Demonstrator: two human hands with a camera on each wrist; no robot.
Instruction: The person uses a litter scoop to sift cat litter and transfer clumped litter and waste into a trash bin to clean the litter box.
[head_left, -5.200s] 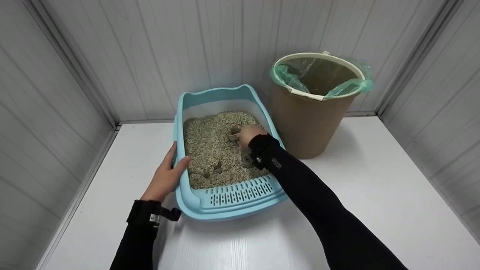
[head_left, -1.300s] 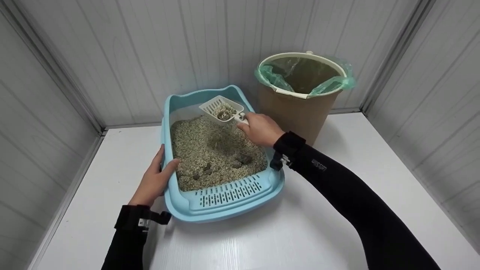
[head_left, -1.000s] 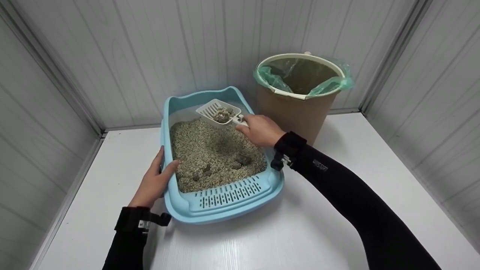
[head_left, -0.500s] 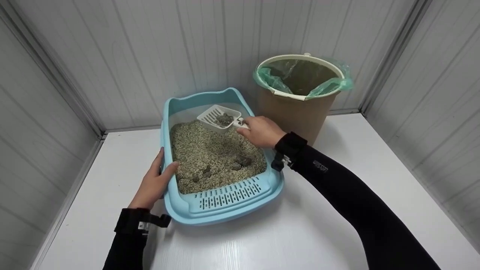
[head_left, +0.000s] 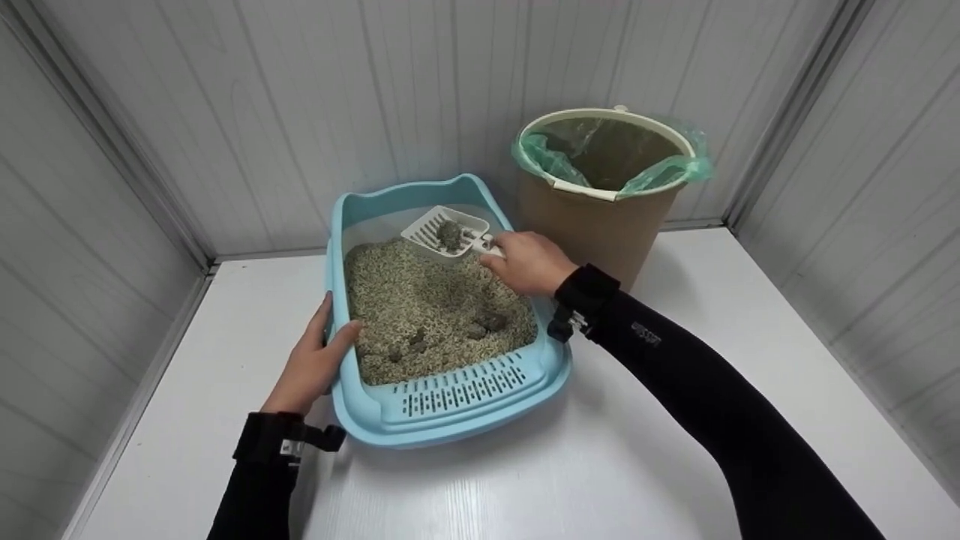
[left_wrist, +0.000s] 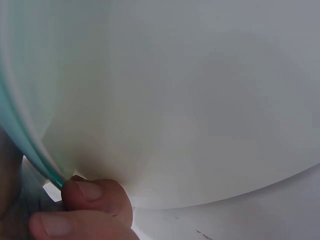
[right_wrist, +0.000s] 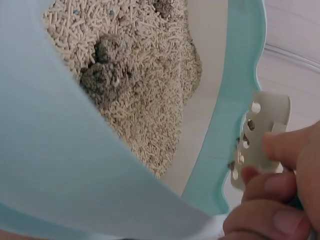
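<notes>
My right hand (head_left: 531, 264) grips the handle of a white slotted litter scoop (head_left: 424, 234), raised above the litter near the back right of a blue litter box (head_left: 450, 433). One grey-brown clump (head_left: 450, 235) lies in the scoop, with bare slots around it. The thumb of my left hand (head_left: 311, 367) lies over the box's left rim; in the left wrist view its fingertips (left_wrist: 90, 192) curl beneath that rim. Pellet litter (head_left: 382, 292) covers the box floor, with several dark clumps (head_left: 491, 321) toward the front. The right wrist view shows the scoop's slotted underside (right_wrist: 257, 135).
A tall brown bin (head_left: 585, 225) with a cream rim stands right of the box, close against it. A green bag (head_left: 656, 174) lines it and hangs over its rim. Both stand on a white table (head_left: 637, 450) enclosed by grey panel walls (head_left: 300, 112).
The scoop has risen out of the litter with a load. Loose pellets have dropped through its slots, leaving a clump. My left hand has kept its hold on the rim.
</notes>
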